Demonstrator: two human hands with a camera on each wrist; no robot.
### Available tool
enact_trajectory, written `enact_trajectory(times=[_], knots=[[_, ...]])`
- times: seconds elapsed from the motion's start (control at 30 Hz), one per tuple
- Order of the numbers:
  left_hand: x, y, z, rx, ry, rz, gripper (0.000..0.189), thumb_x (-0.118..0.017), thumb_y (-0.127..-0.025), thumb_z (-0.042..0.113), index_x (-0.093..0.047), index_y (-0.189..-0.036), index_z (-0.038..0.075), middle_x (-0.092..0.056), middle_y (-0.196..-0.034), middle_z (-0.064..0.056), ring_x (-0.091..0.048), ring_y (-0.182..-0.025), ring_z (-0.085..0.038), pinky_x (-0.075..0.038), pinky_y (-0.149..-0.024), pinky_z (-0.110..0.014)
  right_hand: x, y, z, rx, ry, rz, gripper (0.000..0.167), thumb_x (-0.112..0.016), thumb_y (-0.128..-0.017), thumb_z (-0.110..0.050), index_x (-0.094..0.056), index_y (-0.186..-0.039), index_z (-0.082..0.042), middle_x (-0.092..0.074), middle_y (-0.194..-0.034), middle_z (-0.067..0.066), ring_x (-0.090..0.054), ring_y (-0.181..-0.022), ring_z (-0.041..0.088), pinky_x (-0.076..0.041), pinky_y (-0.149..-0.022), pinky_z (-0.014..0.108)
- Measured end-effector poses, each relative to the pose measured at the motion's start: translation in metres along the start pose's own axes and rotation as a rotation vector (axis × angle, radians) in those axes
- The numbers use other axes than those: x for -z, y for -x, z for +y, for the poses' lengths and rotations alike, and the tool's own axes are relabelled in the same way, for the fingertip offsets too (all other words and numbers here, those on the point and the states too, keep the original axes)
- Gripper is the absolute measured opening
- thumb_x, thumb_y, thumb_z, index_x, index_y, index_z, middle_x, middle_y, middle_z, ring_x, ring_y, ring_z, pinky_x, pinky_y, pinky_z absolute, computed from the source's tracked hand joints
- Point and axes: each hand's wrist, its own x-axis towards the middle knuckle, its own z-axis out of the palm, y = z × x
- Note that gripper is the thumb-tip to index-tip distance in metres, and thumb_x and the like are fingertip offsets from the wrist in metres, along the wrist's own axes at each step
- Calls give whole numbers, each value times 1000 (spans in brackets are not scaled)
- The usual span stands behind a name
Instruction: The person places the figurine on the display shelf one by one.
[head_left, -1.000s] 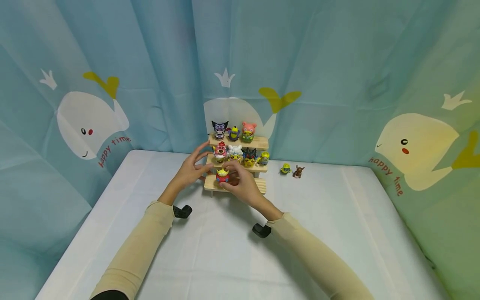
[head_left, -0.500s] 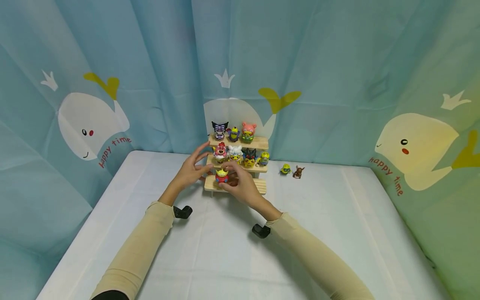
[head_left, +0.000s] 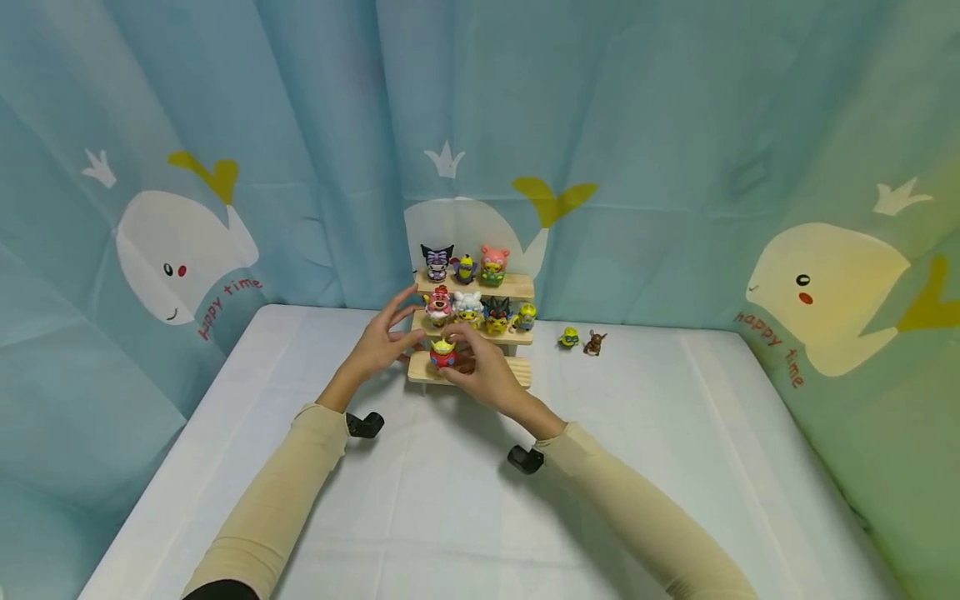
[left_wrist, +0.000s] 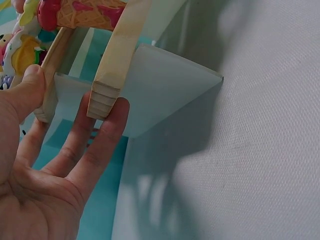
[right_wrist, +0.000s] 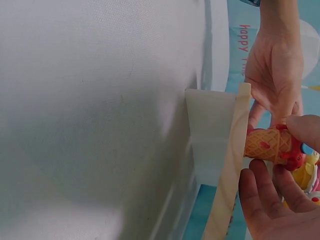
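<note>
My right hand [head_left: 487,371] pinches a small toy figure [head_left: 442,354] with a green head and red body, between thumb and fingers. It stands at the left of the lowest board of a three-step wooden display stand [head_left: 519,372]. In the right wrist view the figure's waffle-cone base [right_wrist: 267,144] meets that board. My left hand [head_left: 377,343] grips the stand's left side. Its thumb [left_wrist: 31,82] presses the middle board's edge, and its other fingers [left_wrist: 107,127] reach the end of the lowest board.
Several figures stand on the upper steps, among them a pink one [head_left: 493,264] and a white-topped one [head_left: 468,308]. Right of the stand, a yellow-green figure [head_left: 569,337] and a brown one [head_left: 594,342] are on the white table [head_left: 637,417]. A blue curtain [head_left: 637,125] hangs behind.
The red figure has shifted very slightly left on the lowest board with my right hand still around it. My left hand stays at the stand's side. The head view has tilted a little.
</note>
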Motion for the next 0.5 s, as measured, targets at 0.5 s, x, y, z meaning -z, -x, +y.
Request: enact_trajectory(times=[0.5], knots=[[1,0,-2,12,8,3,77,-68,-102,20,-26,-162,44,-36,-163,-16,-73,-98,-38,-63,-67,-49,11,5,-2,27,-5,-39,59,-78,-91,-1,-49,-142,-4,-60,-135,21,-71,-103,38,-62,-82,44]])
